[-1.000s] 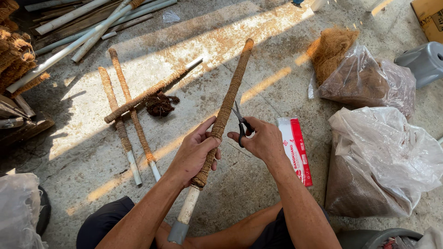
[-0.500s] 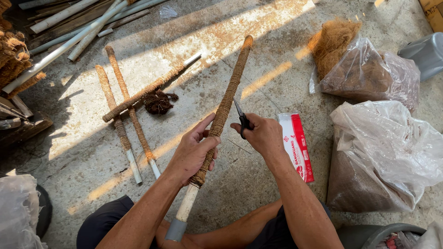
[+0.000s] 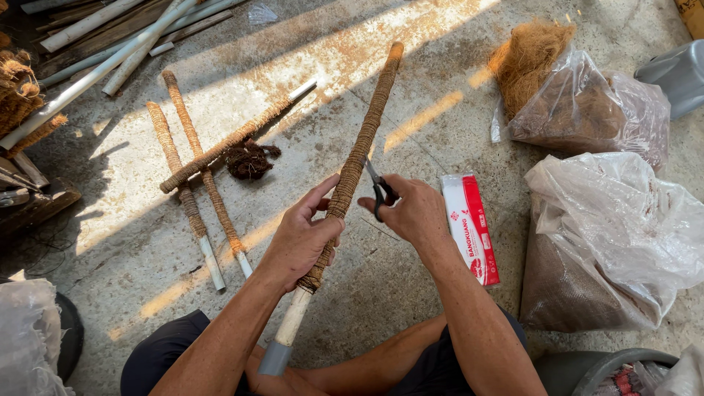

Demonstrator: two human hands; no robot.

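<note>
Both forearms are bare, with no sleeves, watch or gloves. The left hand (image 3: 299, 238) and the right hand (image 3: 414, 213) wear no rings. The person wears dark shorts (image 3: 158, 356).

Scissors (image 3: 379, 192) mostly hidden in right hand (image 3: 414, 214); bucket (image 3: 678, 73) cut by edge.

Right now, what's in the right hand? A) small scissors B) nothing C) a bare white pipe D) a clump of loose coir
A: the right hand grips small dark-handled scissors, blades pointing up beside the coir-wrapped pole, which the left hand holds near its lower end.
</note>
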